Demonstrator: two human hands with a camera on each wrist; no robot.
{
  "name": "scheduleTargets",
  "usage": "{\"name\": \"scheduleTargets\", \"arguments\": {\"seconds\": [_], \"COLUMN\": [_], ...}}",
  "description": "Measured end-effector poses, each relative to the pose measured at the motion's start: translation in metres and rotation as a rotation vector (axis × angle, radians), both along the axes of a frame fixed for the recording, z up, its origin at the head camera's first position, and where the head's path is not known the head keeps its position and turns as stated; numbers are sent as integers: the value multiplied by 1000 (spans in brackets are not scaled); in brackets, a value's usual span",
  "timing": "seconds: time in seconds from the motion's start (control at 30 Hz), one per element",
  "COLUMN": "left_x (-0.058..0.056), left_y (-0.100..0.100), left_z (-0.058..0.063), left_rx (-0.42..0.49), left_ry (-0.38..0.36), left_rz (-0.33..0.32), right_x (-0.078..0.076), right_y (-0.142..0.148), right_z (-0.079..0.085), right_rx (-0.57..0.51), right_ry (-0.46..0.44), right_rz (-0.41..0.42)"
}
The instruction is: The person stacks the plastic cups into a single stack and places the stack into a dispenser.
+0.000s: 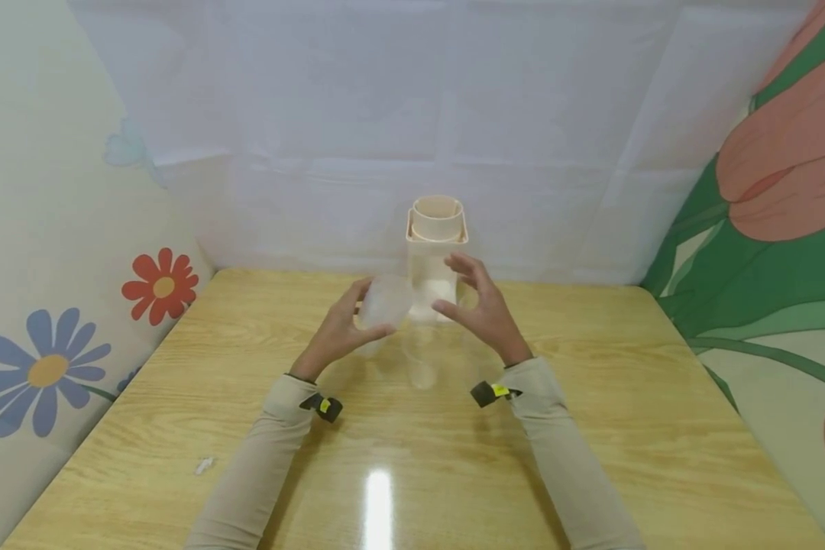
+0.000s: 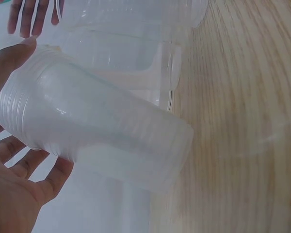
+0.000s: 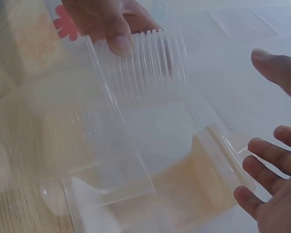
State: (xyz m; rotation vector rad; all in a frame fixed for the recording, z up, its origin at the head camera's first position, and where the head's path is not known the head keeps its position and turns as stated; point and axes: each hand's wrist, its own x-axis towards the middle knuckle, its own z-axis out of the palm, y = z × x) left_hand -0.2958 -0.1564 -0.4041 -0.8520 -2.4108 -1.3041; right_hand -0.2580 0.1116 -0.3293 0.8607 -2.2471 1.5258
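In the head view, my left hand (image 1: 342, 325) holds a nested stack of clear plastic cups (image 1: 388, 299), tilted. The left wrist view shows the stack (image 2: 102, 116) with its ridged rims between thumb and fingers, bases toward the table. My right hand (image 1: 483, 307) is spread with nothing gripped, beside a cream-coloured upright holder (image 1: 437, 229) with a round collar on top. Its fingers (image 3: 271, 162) are apart from the collar in the right wrist view. A large clear plastic cup (image 3: 63, 126) stands in front of the holder, faint in the head view.
The wooden table (image 1: 626, 428) backs onto a hanging white sheet (image 1: 344, 114). A small white scrap (image 1: 205, 464) lies at the front left. Flower-painted walls (image 1: 48, 374) rise on both sides.
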Motion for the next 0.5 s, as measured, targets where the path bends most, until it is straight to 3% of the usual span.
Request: {"name": "scheduleTargets", "arguments": {"seconds": [0.5], "left_x": [0], "left_y": [1], "left_z": [0], "left_rx": [-1], "left_ry": [-3], "left_rz": [0], "right_x": [2], "right_y": [13], "right_z": [-4], "right_rx": [4], "right_ry": [-24], "right_rz": [-28]}}
